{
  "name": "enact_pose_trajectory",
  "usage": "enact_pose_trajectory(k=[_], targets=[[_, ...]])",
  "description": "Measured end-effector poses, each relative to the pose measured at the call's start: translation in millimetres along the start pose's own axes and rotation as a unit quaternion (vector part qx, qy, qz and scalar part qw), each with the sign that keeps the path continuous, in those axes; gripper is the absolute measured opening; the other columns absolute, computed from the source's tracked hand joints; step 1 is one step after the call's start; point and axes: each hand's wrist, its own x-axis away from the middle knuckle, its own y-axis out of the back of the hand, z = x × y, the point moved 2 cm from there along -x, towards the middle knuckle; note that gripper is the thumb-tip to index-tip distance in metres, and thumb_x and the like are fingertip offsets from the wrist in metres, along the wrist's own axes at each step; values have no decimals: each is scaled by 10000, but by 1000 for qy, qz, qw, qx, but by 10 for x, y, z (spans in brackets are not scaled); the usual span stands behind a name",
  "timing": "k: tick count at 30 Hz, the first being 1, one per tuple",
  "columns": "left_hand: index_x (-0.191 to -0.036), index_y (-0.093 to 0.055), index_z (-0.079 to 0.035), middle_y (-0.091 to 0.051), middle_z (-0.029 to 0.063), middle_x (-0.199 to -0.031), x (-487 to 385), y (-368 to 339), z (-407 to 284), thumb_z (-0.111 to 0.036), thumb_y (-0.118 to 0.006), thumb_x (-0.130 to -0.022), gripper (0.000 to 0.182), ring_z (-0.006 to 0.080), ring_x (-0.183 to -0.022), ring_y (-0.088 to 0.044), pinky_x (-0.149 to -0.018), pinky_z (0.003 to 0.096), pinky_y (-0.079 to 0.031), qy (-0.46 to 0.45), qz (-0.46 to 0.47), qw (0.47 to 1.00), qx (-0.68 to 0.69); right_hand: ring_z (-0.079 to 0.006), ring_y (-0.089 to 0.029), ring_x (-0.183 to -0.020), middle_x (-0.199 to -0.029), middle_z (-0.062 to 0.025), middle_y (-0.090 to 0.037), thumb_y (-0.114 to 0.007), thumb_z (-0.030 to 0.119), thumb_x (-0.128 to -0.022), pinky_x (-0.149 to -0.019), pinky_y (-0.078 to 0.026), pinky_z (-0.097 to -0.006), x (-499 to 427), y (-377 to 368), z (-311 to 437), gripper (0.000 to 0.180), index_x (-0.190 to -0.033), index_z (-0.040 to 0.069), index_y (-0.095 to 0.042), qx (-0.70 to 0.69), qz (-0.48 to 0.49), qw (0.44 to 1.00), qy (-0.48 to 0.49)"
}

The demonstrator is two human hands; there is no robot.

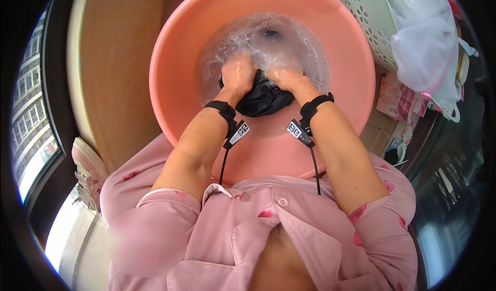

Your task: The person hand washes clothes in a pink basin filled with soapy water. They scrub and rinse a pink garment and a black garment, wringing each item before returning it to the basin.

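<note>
A large pink plastic basin stands before me, with sudsy, cloudy water in its bottom. Black cloth lies partly in the water, bunched between my hands. My left hand is closed on the cloth's left side, its fingertips hidden by foam. On the cloth's upper right is my right hand, fingers bent and partly under the suds, gripping it. A small dark patch shows through the foam beyond my hands. Each wrist wears a black strap with a cabled tag.
At the upper right is a pale green perforated plastic basket, with white mesh fabric hanging over it. Pink printed packages lie below. Left of the basin rises a brown wooden panel; a pink and white shoe is near its lower end.
</note>
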Motion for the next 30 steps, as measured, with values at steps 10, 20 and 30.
enact_pose_trajectory(k=[10, 20, 30], targets=[[-1380, -429, -70, -376, 284, -1434, 512, 119, 541, -225, -675, -894, 566, 446, -1297, -418, -1067, 459, -372, 242, -233, 905, 260, -340, -480, -1220, -1303, -104, -577, -626, 268, -848, -973, -382, -558, 587, 135, -286, 312, -1119, 114, -648, -67, -365, 911, -182], [-1121, -653, -108, -690, 124, -1114, 1094, -296, 121, -733, -593, -813, 700, 285, -1025, -666, -927, 455, -545, 277, 139, 498, 810, -391, -616, -901, -916, -225, -624, -687, 176, -659, -810, -494, -423, 706, -397, 665, 307, -887, -24, -642, -288, -276, 898, 187], [-1039, -637, -56, -668, 96, -915, 1059, 76, 361, -245, -539, -973, 223, 239, -801, -666, -723, 380, -572, 105, 33, 526, 843, -375, -634, -895, -962, -115, -663, -630, 252, -760, -785, -522, -460, 1458, -23, 1342, 210, -854, 69, -672, -179, -323, 899, 233]])
